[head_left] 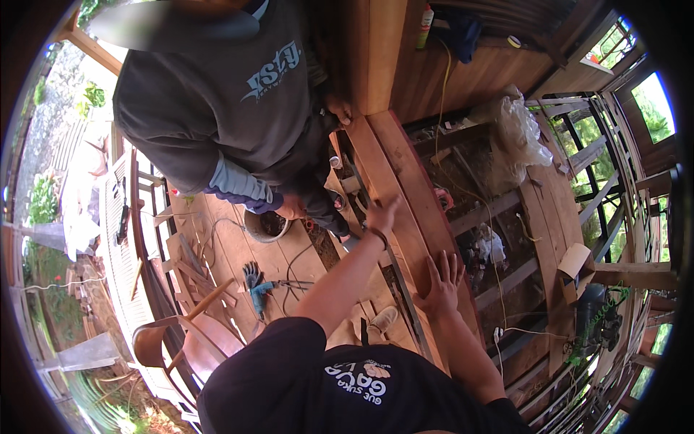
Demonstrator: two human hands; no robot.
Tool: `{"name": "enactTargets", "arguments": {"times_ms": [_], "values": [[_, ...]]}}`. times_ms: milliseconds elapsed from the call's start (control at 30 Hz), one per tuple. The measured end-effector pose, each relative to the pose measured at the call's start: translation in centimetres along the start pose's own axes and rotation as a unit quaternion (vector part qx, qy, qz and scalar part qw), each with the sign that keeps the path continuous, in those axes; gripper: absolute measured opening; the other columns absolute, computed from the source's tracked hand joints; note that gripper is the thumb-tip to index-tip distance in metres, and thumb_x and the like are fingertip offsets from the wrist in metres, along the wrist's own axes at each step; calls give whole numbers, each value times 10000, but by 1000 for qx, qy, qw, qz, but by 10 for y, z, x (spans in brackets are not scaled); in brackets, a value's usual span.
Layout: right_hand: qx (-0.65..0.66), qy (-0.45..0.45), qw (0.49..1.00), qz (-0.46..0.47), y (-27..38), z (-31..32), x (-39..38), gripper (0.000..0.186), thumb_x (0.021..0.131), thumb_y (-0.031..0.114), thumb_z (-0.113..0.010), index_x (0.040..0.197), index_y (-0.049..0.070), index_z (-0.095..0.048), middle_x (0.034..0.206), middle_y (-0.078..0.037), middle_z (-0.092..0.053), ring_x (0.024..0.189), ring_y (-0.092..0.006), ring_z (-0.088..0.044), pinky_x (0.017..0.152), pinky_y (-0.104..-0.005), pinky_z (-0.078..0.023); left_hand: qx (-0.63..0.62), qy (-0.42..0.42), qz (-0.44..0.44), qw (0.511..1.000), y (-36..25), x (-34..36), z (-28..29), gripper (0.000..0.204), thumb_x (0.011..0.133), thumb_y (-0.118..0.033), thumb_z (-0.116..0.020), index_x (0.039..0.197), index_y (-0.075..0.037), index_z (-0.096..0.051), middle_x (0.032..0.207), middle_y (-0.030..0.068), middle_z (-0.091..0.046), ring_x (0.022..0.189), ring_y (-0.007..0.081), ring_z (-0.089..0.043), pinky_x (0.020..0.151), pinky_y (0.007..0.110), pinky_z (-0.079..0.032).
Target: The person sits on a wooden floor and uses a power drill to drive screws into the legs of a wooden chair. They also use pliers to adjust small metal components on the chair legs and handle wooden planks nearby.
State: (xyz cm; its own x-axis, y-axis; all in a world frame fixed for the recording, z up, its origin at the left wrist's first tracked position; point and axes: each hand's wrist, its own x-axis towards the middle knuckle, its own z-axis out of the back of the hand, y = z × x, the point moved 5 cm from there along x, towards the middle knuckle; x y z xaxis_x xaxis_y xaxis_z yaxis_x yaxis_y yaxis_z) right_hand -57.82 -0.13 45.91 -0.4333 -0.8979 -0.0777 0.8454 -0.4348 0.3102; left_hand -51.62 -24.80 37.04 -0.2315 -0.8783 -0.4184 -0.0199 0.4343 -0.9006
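Observation:
A long, light-brown wooden plank [377, 157] runs from beside my body toward a wooden post, alongside a redder board [410, 168]. My left hand [382, 215] lies on the light plank's left part, its fingers stretched out. Closer to me, my right hand [439, 287] rests on the boards with fingers spread flat. Neither hand grips anything. At the far end, a co-worker's hand [338, 110] touches the plank, while that person's other hand [291, 207] hangs beside a bucket [267, 226].
A teal power tool [261, 293] and dark glove [252, 275] lie on the floorboards at left, near a wooden chair [181, 329]. Open floor joists [486, 218] lie right of the boards, with a yellow cord [486, 205], clear plastic sheeting [515, 137] and a cardboard box [573, 262].

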Motion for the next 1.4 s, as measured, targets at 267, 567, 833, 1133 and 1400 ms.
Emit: {"name": "enactTargets", "arguments": {"times_ms": [267,567,833,1133,1400], "values": [[19,-19,999,17,8,5,5,986,553,320,-789,1460,173,-434,1556,-206,-295,1467,-440,-173,1185,-622,-60,-147,-7,55,988,-40,167,36,401,840,-418,-769,978,-64,-640,944,42,-634,857,167,-589,762,335,-452],[37,-24,999,1,10,11,7,965,527,289,-812,1426,187,-480,1525,-192,-348,1444,-449,-220,1186,-625,-94,-180,47,99,978,-22,178,25,415,859,-272,-759,1162,-8,-655,1151,107,-685,1065,251,-648,931,352,-484],[26,-24,999,-4,5,9,4,940,563,304,-812,1433,199,-472,1521,-186,-349,1454,-431,-213,1190,-617,-90,15,-88,-51,995,-49,129,-8,668,770,-316,-840,1225,86,-562,1201,187,-667,1116,300,-644,968,371,-484],[36,-30,999,-1,10,12,6,928,580,330,-802,1438,210,-471,1536,-177,-338,1462,-413,-209,1204,-580,-92,71,-51,-6,996,-27,156,13,740,754,-386,-843,1252,70,-541,1266,180,-627,1168,289,-606,971,376,-472],[40,-30,999,-2,7,13,4,961,525,299,-790,1434,226,-486,1534,-171,-346,1457,-416,-221,1205,-583,-92,-44,-39,-8,998,17,162,36,651,757,-365,-844,1200,31,-579,1142,124,-664,1055,243,-633,920,345,-487]]}}
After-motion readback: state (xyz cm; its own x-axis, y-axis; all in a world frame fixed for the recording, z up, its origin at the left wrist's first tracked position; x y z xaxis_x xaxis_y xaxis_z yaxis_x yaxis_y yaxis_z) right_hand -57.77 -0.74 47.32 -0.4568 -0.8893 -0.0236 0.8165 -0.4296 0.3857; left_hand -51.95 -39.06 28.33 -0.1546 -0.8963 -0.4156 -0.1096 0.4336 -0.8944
